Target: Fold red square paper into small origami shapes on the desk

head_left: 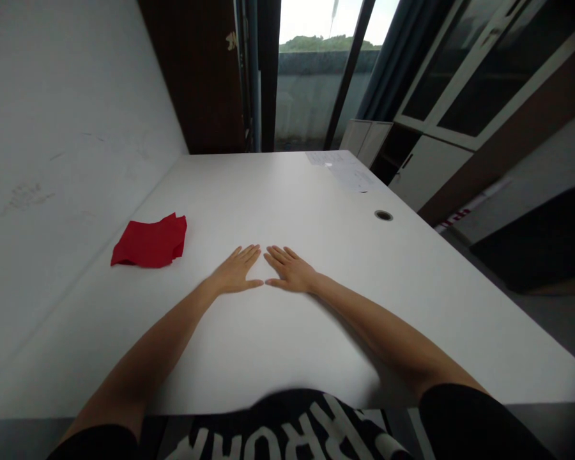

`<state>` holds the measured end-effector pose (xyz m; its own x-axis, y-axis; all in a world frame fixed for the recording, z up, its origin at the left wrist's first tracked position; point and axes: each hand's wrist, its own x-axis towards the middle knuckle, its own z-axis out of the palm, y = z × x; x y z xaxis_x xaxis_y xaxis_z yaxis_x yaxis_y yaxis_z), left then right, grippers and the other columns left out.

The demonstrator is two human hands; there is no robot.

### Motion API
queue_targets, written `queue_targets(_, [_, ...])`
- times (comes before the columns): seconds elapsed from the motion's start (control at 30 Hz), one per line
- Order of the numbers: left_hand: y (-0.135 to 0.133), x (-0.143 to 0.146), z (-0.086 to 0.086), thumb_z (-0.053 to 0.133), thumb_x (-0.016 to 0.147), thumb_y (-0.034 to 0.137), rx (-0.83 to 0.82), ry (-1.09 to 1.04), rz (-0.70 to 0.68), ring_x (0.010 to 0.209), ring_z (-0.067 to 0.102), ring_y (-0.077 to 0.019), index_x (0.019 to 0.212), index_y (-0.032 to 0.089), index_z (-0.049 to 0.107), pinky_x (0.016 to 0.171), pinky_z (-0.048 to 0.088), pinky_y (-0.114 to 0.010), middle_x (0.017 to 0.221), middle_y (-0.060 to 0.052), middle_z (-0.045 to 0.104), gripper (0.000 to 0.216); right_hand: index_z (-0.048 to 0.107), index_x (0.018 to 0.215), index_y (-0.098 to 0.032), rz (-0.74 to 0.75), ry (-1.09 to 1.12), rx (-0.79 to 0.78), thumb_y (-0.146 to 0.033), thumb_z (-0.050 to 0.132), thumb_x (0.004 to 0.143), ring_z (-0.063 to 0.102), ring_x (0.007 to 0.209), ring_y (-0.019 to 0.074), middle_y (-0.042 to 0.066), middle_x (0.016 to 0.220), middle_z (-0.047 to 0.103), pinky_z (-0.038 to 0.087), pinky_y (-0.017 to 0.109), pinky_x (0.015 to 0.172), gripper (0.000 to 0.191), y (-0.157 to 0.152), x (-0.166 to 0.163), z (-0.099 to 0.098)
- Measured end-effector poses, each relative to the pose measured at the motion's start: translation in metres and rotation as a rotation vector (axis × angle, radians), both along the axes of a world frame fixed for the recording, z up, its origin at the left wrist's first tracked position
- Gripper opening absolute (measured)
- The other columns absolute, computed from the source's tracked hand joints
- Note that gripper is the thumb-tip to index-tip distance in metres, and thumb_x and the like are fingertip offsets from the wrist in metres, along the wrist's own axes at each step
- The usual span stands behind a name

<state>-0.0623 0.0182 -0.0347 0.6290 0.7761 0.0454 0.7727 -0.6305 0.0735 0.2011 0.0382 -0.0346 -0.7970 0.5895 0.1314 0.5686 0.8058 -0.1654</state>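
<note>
My left hand (236, 271) lies flat on the white table (278, 345), palm down, its thumb stretched out to the right. Mirroring it, my right hand (291, 269) also rests flat, fingers extended and thumb pointing left. The fingertips and thumb tips of both hands almost meet, with a small gap between them. Neither hand holds anything. To the left of my left hand, and apart from it, a folded red cloth (151, 241) lies on the table near the wall.
A white wall (67, 140) runs along the table's left side. Sheets of paper (349, 172) lie at the far right corner. A round cable hole (383, 215) sits near the right edge. Beyond stand white cabinets (431, 169) and a window (311, 89).
</note>
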Motion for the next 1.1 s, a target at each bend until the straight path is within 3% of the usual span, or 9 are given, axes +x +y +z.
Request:
queue_targets(0.87, [-0.005,0.001,0.001,0.036,0.093,0.074,0.077,-0.070,0.035,0.158,-0.002,-0.0323,0.164,0.024,0.005,0.126,0.004,-0.056,0.171,-0.012,-0.002,0.092,0.012,0.164,-0.020,-0.053,0.009,0.034,-0.077,0.037,0.093,0.006,0.157,0.0357,0.015,0.169,0.007,0.009,0.058,0.125,0.095,-0.004,-0.003,0.002])
queue_targets(1.1, [0.000,0.000,-0.006,0.036,0.094,0.072,0.023,-0.046,0.039,0.157,0.009,-0.0330,0.162,0.024,0.019,0.126,0.008,-0.056,0.170,-0.012,0.013,0.085,0.013,0.164,-0.019,-0.062,-0.020,-0.013,-0.078,0.034,0.094,0.015,0.156,0.0341,0.017,0.168,0.015,0.013,0.056,0.125,0.094,-0.003,-0.004,0.003])
